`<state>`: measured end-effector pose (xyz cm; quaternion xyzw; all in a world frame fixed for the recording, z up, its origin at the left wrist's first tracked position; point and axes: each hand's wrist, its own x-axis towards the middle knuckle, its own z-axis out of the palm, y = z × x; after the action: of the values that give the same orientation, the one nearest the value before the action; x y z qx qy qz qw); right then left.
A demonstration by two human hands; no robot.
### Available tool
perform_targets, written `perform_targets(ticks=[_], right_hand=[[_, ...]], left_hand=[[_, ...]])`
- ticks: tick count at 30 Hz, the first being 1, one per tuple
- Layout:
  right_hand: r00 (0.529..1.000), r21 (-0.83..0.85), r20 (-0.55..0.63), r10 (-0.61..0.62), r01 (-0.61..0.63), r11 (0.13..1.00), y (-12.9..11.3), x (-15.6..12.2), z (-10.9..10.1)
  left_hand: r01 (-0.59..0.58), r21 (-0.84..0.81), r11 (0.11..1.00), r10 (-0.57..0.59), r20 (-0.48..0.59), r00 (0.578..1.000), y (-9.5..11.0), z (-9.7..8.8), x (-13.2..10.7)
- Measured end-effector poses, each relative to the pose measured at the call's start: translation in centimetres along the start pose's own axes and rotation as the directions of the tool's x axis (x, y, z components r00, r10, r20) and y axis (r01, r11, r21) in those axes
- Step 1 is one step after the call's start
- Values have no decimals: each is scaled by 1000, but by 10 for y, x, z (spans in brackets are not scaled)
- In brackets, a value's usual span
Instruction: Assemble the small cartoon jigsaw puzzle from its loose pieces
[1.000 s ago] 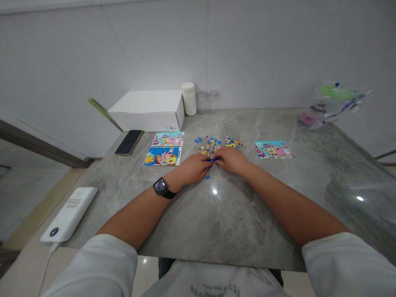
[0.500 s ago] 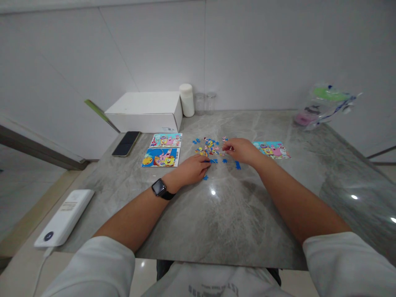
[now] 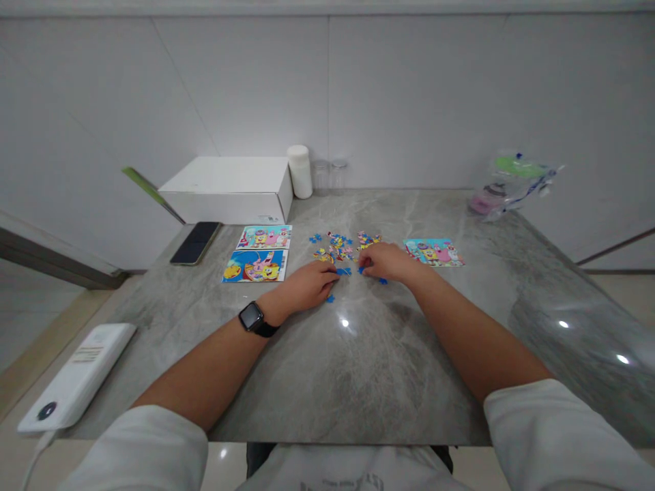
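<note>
Loose jigsaw puzzle pieces, mostly blue, yellow and pink, lie in a cluster at the middle of the table. My left hand, with a black watch on its wrist, rests at the near edge of the cluster. Its fingertips press on joined blue jigsaw pieces. Just to the right, my right hand has its fingers pinched together at a small blue jigsaw piece, partly hidden by the fingertips. One single blue piece lies below my left fingers, and another blue piece sits under my right hand.
Two cartoon picture cards lie to the left, and another picture card to the right. Farther back stand a white box, a white bottle and two clear glasses. A phone, a power bank and a plastic bag lie around.
My right hand has moved down and left, nearer to my left hand, and now pinches at a blue piece. My left hand keeps its place at the joined pieces. The camera view has shifted slightly.
</note>
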<state>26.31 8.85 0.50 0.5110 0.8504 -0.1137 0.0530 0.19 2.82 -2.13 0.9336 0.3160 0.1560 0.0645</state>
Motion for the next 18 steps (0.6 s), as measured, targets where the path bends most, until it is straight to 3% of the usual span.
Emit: perform_targets(ticks=[18], right_hand=[[988, 3, -95, -121, 122, 993, -12, 2, 9]], left_hand=[[5, 10, 1000, -5, 3, 1000, 1, -3, 1]])
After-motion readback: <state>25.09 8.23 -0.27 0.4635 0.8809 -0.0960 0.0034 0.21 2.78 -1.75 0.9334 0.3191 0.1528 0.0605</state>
